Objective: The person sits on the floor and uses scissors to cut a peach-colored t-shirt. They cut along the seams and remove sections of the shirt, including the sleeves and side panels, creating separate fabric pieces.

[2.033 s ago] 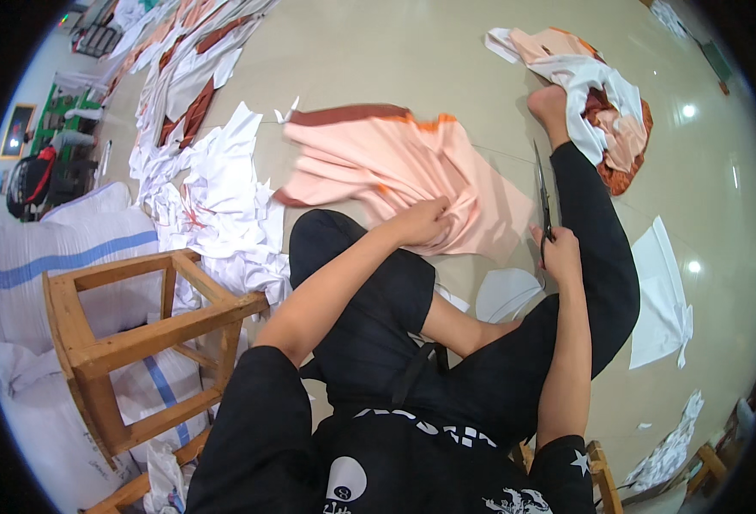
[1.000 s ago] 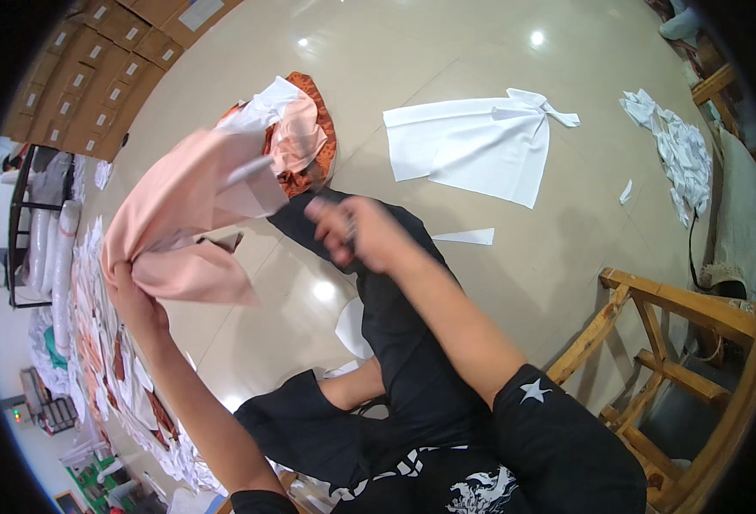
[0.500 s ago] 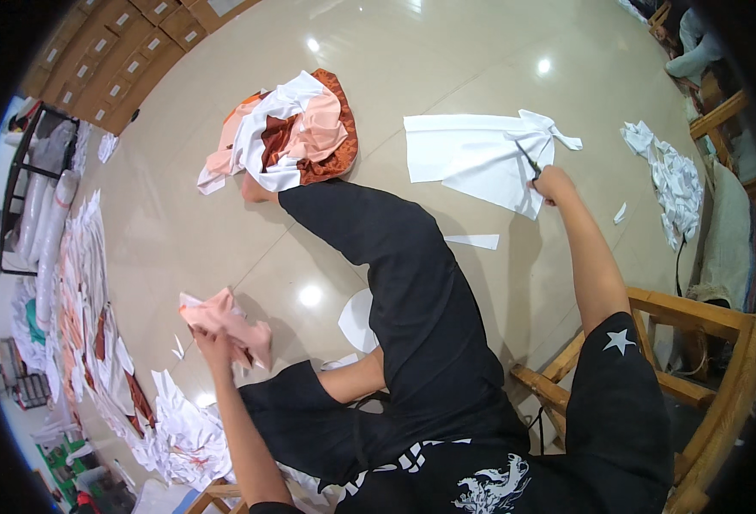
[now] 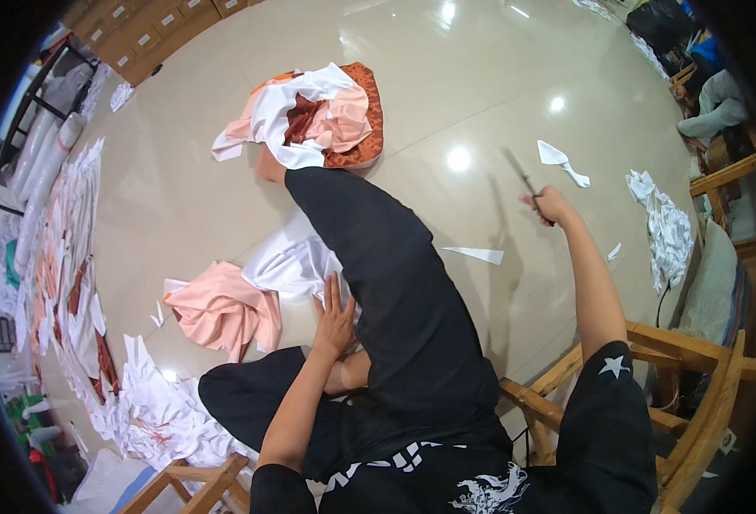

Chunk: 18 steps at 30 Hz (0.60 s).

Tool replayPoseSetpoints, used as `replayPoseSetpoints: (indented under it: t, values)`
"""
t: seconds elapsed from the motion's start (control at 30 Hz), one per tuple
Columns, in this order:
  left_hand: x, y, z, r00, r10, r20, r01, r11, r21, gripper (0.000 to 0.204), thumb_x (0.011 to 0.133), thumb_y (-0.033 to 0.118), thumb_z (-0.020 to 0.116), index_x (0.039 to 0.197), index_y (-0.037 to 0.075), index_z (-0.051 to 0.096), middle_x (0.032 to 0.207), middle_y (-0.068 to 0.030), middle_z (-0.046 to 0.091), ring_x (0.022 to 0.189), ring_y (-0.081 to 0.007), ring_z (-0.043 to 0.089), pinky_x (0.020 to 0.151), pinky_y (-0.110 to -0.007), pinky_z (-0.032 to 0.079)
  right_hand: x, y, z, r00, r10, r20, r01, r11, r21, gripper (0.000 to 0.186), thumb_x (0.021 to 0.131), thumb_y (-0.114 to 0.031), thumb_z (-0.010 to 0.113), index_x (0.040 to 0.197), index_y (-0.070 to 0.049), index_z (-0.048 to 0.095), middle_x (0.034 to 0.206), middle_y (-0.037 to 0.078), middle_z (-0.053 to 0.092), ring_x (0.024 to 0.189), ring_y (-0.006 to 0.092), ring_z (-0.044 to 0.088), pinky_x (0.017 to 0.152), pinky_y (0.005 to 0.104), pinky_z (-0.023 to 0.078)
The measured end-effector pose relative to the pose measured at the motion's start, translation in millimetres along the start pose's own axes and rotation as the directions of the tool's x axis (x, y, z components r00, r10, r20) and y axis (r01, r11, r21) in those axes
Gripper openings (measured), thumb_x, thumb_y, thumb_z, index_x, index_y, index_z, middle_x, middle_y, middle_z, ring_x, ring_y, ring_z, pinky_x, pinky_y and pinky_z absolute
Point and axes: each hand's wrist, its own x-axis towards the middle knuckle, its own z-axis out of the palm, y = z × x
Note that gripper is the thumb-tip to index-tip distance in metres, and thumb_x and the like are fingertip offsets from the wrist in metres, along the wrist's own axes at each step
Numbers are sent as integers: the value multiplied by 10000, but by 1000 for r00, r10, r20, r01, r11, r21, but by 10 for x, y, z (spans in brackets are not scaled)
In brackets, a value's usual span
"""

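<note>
Sitting low above a glossy beige floor [image 4: 181,197], a person in black clothes is seen from overhead, one black-trousered leg [image 4: 378,274] stretched out ahead; the right hand [image 4: 551,206] is raised out to the right, its grip clamped shut round the handles of a pair of scissors [image 4: 522,182], the blades pointing up and away, clear of any cloth; the left hand [image 4: 333,319] is laid flat, fingers spread and closed on nothing, against the inner side of the stretched leg, touching the edge of a white cloth [image 4: 288,264] spread on the floor; a crumpled pink cloth [image 4: 219,310] is found just beside that white one, to the left of the left hand, lying loose on the floor and held by nobody; a heap of white, pink and rust-coloured fabric [image 4: 318,120] is piled by the foot at the far end of the leg; small white offcuts [image 4: 477,254] are scattered on the floor between leg and right arm, and more white scraps [image 4: 668,233] are heaped at the right; a wooden stool [image 4: 678,377] is seen beside the right arm; rows of cut pieces [image 4: 69,257] are laid along the left edge.
</note>
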Motion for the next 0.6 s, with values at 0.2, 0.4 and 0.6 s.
replayPoseSetpoints:
  t: [0.2, 0.4, 0.6]
  values:
    - [145, 121, 189, 950, 253, -184, -282, 947, -155, 581, 913, 329, 484, 1409, 28, 480, 1529, -272, 303, 1470, -421, 161, 1104, -671, 201, 751, 720, -461, 963, 206, -172, -211, 977, -13, 503, 882, -409, 705, 705, 37, 553, 558, 116, 555, 430, 230, 553, 395, 378, 432]
    - [215, 63, 63, 950, 282, -132, -303, 933, -194, 577, 906, 326, 493, 1401, 30, 486, 1522, -265, 314, 1465, -415, 173, 1107, -662, 201, 391, 361, -398, 985, 168, -28, -166, 911, -378, 422, 869, -329, 716, 721, 53, 617, 565, 147, 603, 453, 253, 617, 457, 406, 516]
    - [523, 57, -1, 938, 315, -147, -342, 914, -219, 573, 900, 324, 503, 1394, 33, 492, 1515, -258, 326, 1461, -409, 184, 1111, -652, 202, -1003, 2, 74, 911, 21, 413, 290, 678, -675, 500, 860, -450, 685, 792, 45, 691, 733, 213, 681, 674, 357, 684, 674, 436, 561]
